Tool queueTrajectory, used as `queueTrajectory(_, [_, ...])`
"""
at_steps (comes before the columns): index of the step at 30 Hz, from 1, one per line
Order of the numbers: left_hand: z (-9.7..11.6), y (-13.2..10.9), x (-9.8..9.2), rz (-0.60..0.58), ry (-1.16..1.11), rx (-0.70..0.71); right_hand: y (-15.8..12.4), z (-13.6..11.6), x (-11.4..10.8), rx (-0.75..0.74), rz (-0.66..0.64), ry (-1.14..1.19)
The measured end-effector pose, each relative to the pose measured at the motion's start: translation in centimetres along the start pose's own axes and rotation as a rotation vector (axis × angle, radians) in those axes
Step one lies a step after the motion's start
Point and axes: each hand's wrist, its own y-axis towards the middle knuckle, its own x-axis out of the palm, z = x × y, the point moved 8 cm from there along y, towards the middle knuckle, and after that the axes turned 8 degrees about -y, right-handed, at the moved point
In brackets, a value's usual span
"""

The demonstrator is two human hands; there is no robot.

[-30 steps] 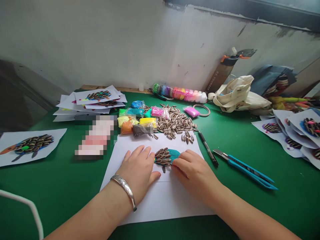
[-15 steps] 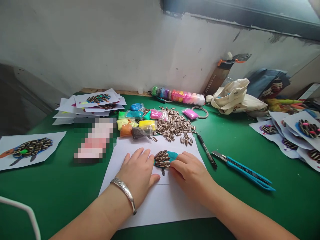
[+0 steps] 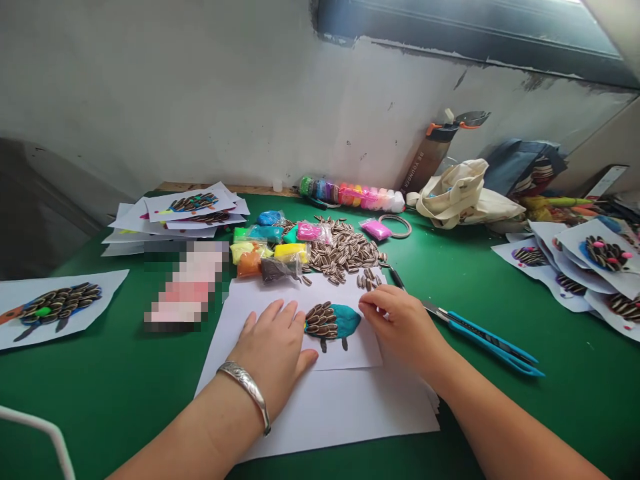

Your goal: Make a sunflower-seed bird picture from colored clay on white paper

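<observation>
My left hand lies flat with spread fingers on a small white sheet, at the left end of a blue clay shape. Striped seeds overlap on the left part of that shape; its right part is bare blue, with two dark feet below. Just right of the shape, my right hand has thumb and forefinger pinched together; anything between them is too small to make out. Beyond it is a small group of seeds, near the large seed pile. Larger white paper lies underneath.
Bagged colored clay sits left of the seed pile. A blue cutter and a partly hidden pen lie right of the paper. Seed-decorated sheets are at left and right. A bottle and cloth bag stand behind.
My right hand has moved right, off the blue shape toward the small seed group, uncovering the shape's right end and a second foot. My left hand stays on the sheet. The view has shifted slightly.
</observation>
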Motion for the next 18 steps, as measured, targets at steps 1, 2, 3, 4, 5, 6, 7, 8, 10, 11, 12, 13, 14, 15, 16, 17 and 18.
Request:
queueTrajectory(1, [0.0, 0.0, 0.0, 0.002, 0.006, 0.002, 0.2, 0.2, 0.0, 0.012, -0.008, 0.002])
queueTrajectory(2, [0.1, 0.0, 0.0, 0.007, 0.011, 0.006, 0.5, 0.3, 0.1, 0.020, -0.021, -0.001])
queueTrajectory(3, [0.1, 0.0, -0.1, 0.014, 0.012, 0.011, 0.9, 0.3, 0.2, 0.025, -0.034, -0.010])
queueTrajectory(4, [0.2, 0.0, -0.1, 0.021, 0.012, 0.017, 1.3, 0.2, 0.3, 0.029, -0.049, -0.025])
queueTrajectory(5, [0.3, 0.0, -0.2, 0.027, 0.011, 0.023, 1.9, 0.2, 0.5, 0.030, -0.074, -0.053])
queueTrajectory(6, [0.4, -0.1, -0.3, 0.031, 0.008, 0.028, 2.5, 0.0, 0.5, 0.030, -0.078, -0.080])
queueTrajectory(7, [0.5, -0.1, -0.3, 0.031, 0.005, 0.031, 3.2, -0.2, 0.6, 0.026, -0.089, -0.110])
queueTrajectory(8, [0.6, -0.2, -0.4, 0.029, 0.004, 0.034, 3.9, -0.8, 0.7, -0.009, -0.104, -0.143])
queueTrajectory(10, [0.7, -0.3, -0.5, 0.022, 0.003, 0.037, 5.3, -2.3, 1.0, -0.105, -0.124, -0.222])
queueTrajectory(11, [0.8, -0.3, -0.5, 0.021, 0.003, 0.038, 5.9, -3.1, 1.3, -0.142, -0.141, -0.265])
queueTrajectory(12, [0.8, -0.3, -0.5, 0.020, 0.002, 0.038, 6.5, -3.9, 1.7, -0.162, -0.154, -0.295])
queueTrajectory(13, [0.8, -0.3, -0.6, 0.018, 0.000, 0.037, 7.1, -4.7, 2.1, -0.189, -0.164, -0.332])
queueTrajectory(14, [0.8, -0.4, -0.6, 0.018, -0.005, 0.035, 7.5, -5.5, 2.6, -0.215, -0.162, -0.373])
queueTrajectory(15, [0.8, -0.4, -0.6, 0.018, -0.012, 0.031, 8.0, -6.1, 3.1, -0.223, -0.162, -0.384])
queueTrajectory(16, [0.7, -0.4, -0.6, 0.017, -0.019, 0.029, 8.3, -6.6, 3.6, -0.228, -0.163, -0.391])
queueTrajectory(17, [0.7, -0.4, -0.6, 0.018, -0.027, 0.026, 8.6, -7.0, 4.1, -0.237, -0.166, -0.397])
queueTrajectory(18, [0.7, -0.4, -0.6, 0.022, -0.033, 0.024, 8.8, -7.3, 4.6, -0.246, -0.170, -0.399])
